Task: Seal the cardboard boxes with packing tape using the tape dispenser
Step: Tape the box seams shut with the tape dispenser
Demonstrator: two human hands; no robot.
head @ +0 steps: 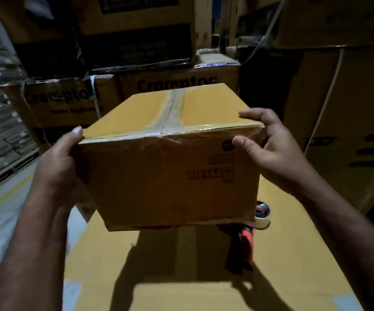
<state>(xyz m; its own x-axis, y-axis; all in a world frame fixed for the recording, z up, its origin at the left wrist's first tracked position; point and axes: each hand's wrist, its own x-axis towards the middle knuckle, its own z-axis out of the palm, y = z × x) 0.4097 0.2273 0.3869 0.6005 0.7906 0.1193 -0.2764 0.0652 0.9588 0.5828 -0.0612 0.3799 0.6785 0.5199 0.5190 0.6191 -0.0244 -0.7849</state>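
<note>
Left hand [56, 160] at 9, right hand [271, 151] at 3, both clasping taped brown cardboard box [170, 180], long axis 12-6; red tape dispenser [247, 239] at 5, nearer right.

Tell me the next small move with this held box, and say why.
Probably set the small brown cardboard box aside: clear tape already covers its top seam and near edge. The left hand and right hand grip its sides, and the red tape dispenser lies on the large carton beneath.
</note>
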